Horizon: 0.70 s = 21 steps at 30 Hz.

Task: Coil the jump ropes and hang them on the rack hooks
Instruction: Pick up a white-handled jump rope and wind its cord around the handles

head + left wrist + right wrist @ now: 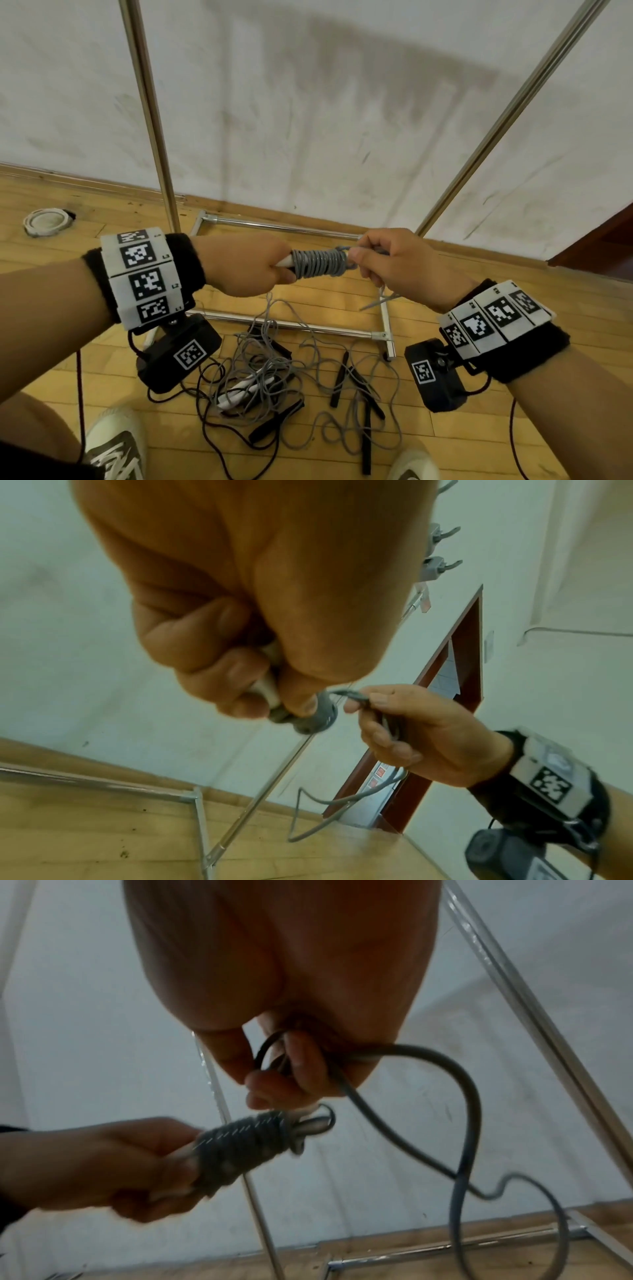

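The left hand [245, 265] is closed in a fist around the white handles [286, 262] of a grey jump rope [320, 263], gripping them at their near end so that the wound part sticks out toward 3 o'clock. The grey cord is wrapped in tight turns around the handles, forming a short thick coil between the two hands in the head view. In the right wrist view the same coil [240, 1146] lies at 7 o'clock from the right hand, with the left hand [103, 1167] clamped on its lower end.

The right hand [394, 263] sits just beside the free end of the coil, at 3 o'clock from it, fingers curled and pinching the loose end of the cord. A small loop stands up where the cord leaves the coil. From the right hand's fingers [301, 1058] the loose tail [469, 1123] swings out toward 4 o'clock and hangs down in a curve.

On the wooden floor [479, 301] below the hands, toward 6 o'clock, lies a tangle of other ropes [274, 373], grey and black cords with black handles and a white pair. The metal rack [150, 113] stands behind, against the white wall; its hooks [441, 566] show at 1 o'clock in the left wrist view.
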{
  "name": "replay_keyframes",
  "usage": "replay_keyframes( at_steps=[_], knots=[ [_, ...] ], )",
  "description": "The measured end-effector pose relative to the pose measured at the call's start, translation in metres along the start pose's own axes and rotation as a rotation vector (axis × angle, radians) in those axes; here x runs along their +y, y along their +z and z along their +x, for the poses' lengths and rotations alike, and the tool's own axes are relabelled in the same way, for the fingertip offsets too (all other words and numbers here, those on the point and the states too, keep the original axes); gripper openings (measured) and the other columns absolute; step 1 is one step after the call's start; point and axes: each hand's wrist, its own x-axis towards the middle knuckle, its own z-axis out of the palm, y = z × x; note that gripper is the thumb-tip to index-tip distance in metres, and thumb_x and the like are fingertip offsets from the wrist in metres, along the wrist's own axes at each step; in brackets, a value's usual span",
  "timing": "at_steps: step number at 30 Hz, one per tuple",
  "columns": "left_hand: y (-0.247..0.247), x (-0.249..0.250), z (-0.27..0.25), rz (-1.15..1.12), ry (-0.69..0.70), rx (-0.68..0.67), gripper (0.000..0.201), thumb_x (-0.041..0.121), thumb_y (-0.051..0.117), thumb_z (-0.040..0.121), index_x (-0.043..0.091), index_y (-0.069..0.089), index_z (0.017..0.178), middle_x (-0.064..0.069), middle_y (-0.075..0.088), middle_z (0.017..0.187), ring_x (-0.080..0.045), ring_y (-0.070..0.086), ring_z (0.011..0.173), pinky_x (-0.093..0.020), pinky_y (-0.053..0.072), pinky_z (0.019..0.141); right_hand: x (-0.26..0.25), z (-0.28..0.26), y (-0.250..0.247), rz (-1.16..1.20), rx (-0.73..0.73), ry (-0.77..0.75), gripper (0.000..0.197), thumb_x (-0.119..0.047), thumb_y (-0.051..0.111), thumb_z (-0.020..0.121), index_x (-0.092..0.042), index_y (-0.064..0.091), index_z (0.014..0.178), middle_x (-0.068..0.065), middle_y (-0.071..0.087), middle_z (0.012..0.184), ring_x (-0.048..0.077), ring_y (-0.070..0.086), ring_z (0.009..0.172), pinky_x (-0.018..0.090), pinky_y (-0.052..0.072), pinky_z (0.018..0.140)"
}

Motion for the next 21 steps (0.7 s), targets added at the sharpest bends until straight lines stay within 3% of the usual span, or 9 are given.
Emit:
replay_keyframes(
  at_steps=[4, 6, 9, 11, 13, 16, 17, 19, 21],
  knots=[
    [0.0, -0.003, 0.004, -0.09, -0.028, 0.144, 0.029, 0.033, 0.048, 0.103, 0.022, 0.046, 0.076, -0.002, 0.055, 0.07, -0.019, 0.048, 0.059, -0.038, 0.045, 0.061, -0.01, -0.006, 0.013, 0.086, 0.063, -0.068, 0.014, -0.024, 0.055, 0.097, -0.016, 0.064, 0.09, -0.004, 0.062, 0.059, 0.003, 0.052, 0.047, 0.021, 0.044, 0.05],
    [-0.001, -0.003, 0.004, -0.137, -0.022, 0.209, 0.029, 0.031, 0.049, 0.102, 0.023, 0.045, 0.075, 0.0, 0.053, 0.066, -0.017, 0.046, 0.056, -0.034, 0.04, 0.057, -0.013, -0.009, 0.02, 0.144, 0.082, -0.057, 0.009, -0.018, 0.056, 0.096, -0.013, 0.062, 0.092, -0.001, 0.061, 0.059, 0.005, 0.054, 0.047, 0.022, 0.046, 0.049],
    [-0.008, -0.004, 0.003, -0.182, -0.069, 0.295, 0.028, 0.033, 0.051, 0.101, 0.02, 0.049, 0.076, 0.0, 0.057, 0.066, -0.016, 0.049, 0.055, -0.03, 0.037, 0.053, -0.015, -0.011, 0.027, 0.303, 0.068, 0.006, 0.009, -0.007, 0.055, 0.095, -0.012, 0.06, 0.101, 0.008, 0.068, 0.073, 0.02, 0.067, 0.057, 0.029, 0.056, 0.054],
    [-0.013, -0.006, 0.003, -0.202, -0.12, 0.33, 0.029, 0.036, 0.05, 0.101, 0.014, 0.055, 0.083, -0.006, 0.063, 0.074, -0.018, 0.053, 0.06, -0.031, 0.041, 0.054, -0.016, -0.012, 0.03, 0.315, 0.056, 0.004, 0.015, -0.005, 0.054, 0.095, -0.015, 0.058, 0.105, 0.007, 0.068, 0.08, 0.019, 0.067, 0.059, 0.025, 0.053, 0.053],
    [-0.016, -0.007, 0.002, -0.22, -0.149, 0.336, 0.031, 0.037, 0.05, 0.101, 0.009, 0.057, 0.09, -0.01, 0.065, 0.082, -0.021, 0.055, 0.065, -0.035, 0.045, 0.06, -0.015, -0.013, 0.033, 0.209, 0.082, -0.03, 0.013, -0.012, 0.053, 0.097, -0.02, 0.058, 0.105, -0.003, 0.058, 0.071, 0.006, 0.054, 0.055, 0.017, 0.043, 0.052],
    [-0.017, -0.006, 0.001, -0.24, -0.149, 0.334, 0.032, 0.037, 0.05, 0.101, 0.008, 0.058, 0.091, -0.012, 0.066, 0.084, -0.02, 0.054, 0.065, -0.033, 0.045, 0.061, -0.018, -0.014, 0.034, 0.252, 0.097, -0.004, 0.016, -0.036, 0.048, 0.1, -0.025, 0.06, 0.102, -0.013, 0.045, 0.065, 0.001, 0.04, 0.053, 0.015, 0.035, 0.05],
    [-0.017, -0.006, 0.0, -0.25, -0.147, 0.337, 0.032, 0.036, 0.05, 0.101, 0.008, 0.058, 0.09, -0.012, 0.066, 0.084, -0.019, 0.054, 0.064, -0.033, 0.045, 0.061, -0.019, -0.014, 0.035, 0.328, 0.094, 0.02, 0.023, -0.04, 0.044, 0.101, -0.024, 0.061, 0.101, -0.012, 0.045, 0.065, 0.002, 0.04, 0.053, 0.015, 0.033, 0.049],
    [-0.018, -0.006, 0.0, -0.27, -0.148, 0.348, 0.031, 0.037, 0.05, 0.101, 0.009, 0.059, 0.089, -0.011, 0.067, 0.082, -0.019, 0.053, 0.063, -0.033, 0.045, 0.06, -0.02, -0.014, 0.035, 0.433, 0.105, 0.04, 0.029, -0.037, 0.042, 0.103, -0.018, 0.062, 0.1, 0.002, 0.041, 0.064, 0.01, 0.038, 0.051, 0.021, 0.031, 0.045],
    [-0.02, -0.007, -0.001, -0.288, -0.15, 0.369, 0.03, 0.037, 0.052, 0.1, 0.011, 0.058, 0.086, -0.009, 0.066, 0.079, -0.017, 0.053, 0.061, -0.032, 0.044, 0.059, -0.019, -0.015, 0.034, 0.415, 0.116, 0.032, 0.029, -0.033, 0.05, 0.1, -0.007, 0.062, 0.096, 0.006, 0.043, 0.058, 0.016, 0.043, 0.047, 0.028, 0.037, 0.044]
  ],
)
